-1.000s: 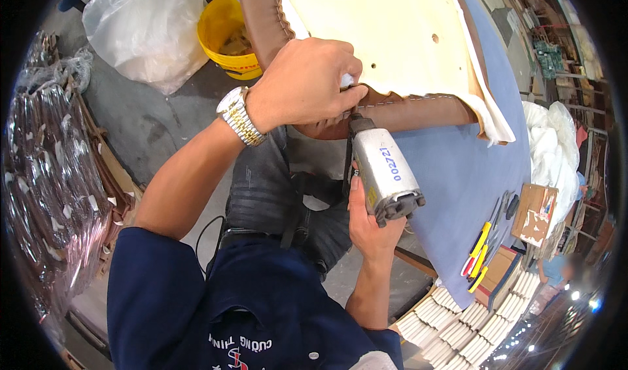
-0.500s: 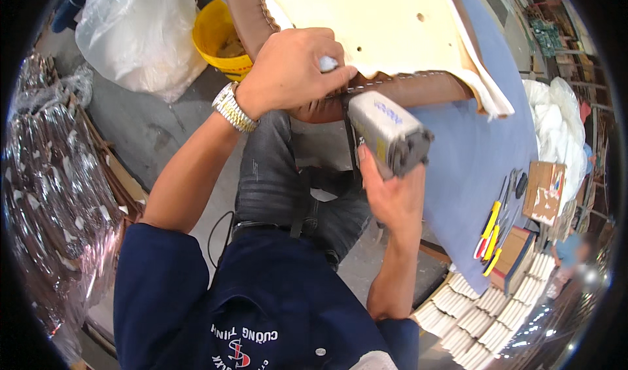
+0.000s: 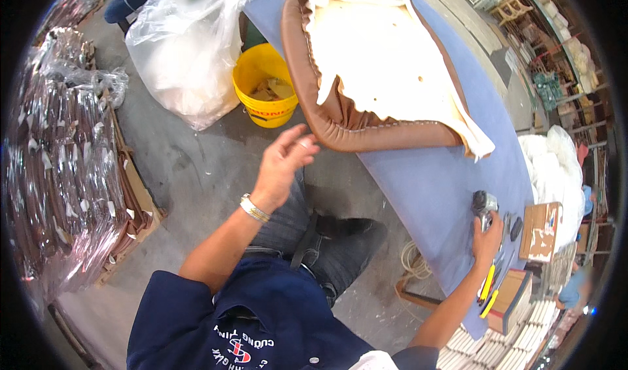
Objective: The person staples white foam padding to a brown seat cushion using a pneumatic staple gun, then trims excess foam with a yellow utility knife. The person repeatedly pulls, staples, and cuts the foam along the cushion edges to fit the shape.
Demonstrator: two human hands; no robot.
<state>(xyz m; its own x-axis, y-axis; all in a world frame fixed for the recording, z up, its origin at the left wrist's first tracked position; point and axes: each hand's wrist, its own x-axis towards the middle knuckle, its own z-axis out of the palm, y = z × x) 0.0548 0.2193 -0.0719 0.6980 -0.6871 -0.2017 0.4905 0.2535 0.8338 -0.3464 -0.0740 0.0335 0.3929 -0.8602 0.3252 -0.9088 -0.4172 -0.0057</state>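
Note:
A brown upholstered seat panel (image 3: 399, 139) lies on the blue-grey table, its cream backing (image 3: 392, 63) facing up and a row of staples along the near edge. At its near left corner the brown cover is bunched into folds. My left hand (image 3: 280, 164) hovers beside that corner, apart from it, fingers spread and holding nothing. On the right side of the table, my right hand (image 3: 485, 238) grips a grey staple gun (image 3: 484, 203); whether the gun touches the table I cannot tell. Yellow-handled hand tools (image 3: 487, 285) lie close by my right wrist.
A yellow bucket (image 3: 261, 113) with scraps stands left of the table, near a bulky clear plastic bag (image 3: 183, 63). Plastic-wrapped brown pieces (image 3: 72, 174) are stacked at the left. A cardboard box (image 3: 540, 231) and strips of white staples (image 3: 484, 344) sit at the right.
My right hand has carried the staple gun from the seat's near edge to the table's right side. My left hand has let go of the cover and drawn back toward me.

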